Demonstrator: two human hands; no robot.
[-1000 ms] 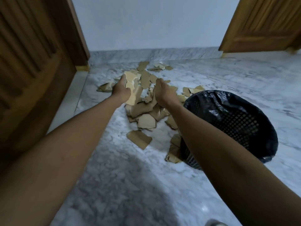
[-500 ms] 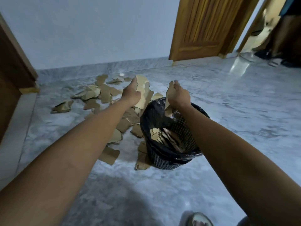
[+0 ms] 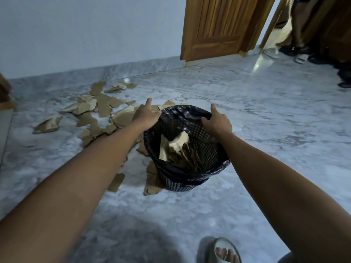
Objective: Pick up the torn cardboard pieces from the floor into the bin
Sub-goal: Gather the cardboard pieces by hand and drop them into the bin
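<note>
Left hand is held over the left rim of the bin, palm down with the fingers relaxed and spread, and nothing is gripped in it. Behind and to the left of it, torn cardboard pieces are scattered across the marble floor, reaching back toward the wall, and a few more are seen lying close against the base of the bin. Inside the bin, which is lined with a black bag, several cardboard pieces are piled. Right hand is held over the bin's far right rim, fingers loosely extended and empty. A sandalled foot is seen at the lower edge, and a wooden door stands open at the back.
</note>
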